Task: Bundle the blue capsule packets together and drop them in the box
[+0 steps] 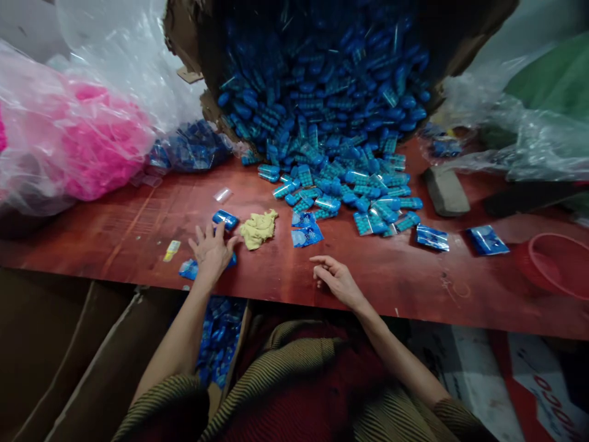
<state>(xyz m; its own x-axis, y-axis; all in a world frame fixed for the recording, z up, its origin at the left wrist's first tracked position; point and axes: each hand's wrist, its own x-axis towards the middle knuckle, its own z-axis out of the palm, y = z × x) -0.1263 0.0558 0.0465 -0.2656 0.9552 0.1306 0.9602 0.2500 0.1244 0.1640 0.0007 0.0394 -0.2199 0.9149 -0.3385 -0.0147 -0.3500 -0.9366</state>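
With its fingers spread, my left hand (212, 250) is over the left part of the red table. One small blue packet (225, 219) lies just beyond its fingertips, and another blue piece (188, 269) shows partly beneath the hand. To its right sits a crumpled yellow lump (258, 229), putty-like in look. My right hand (338, 281) is near the table's front edge, its index finger stretched out and the others loosely curled, with nothing seen in it. Beyond this hand lie printed blue wrappers (306, 230). Many clear-and-blue packs (340, 184) spill toward me.
A torn cardboard box (188, 37) on its side holds the blue packs. Bags with pink contents (101, 141) stand left. On the right are a grey block (445, 190), two blue packets (488, 240) and a red basket (559, 267). Below the edge, a box holds blue pieces (221, 337).
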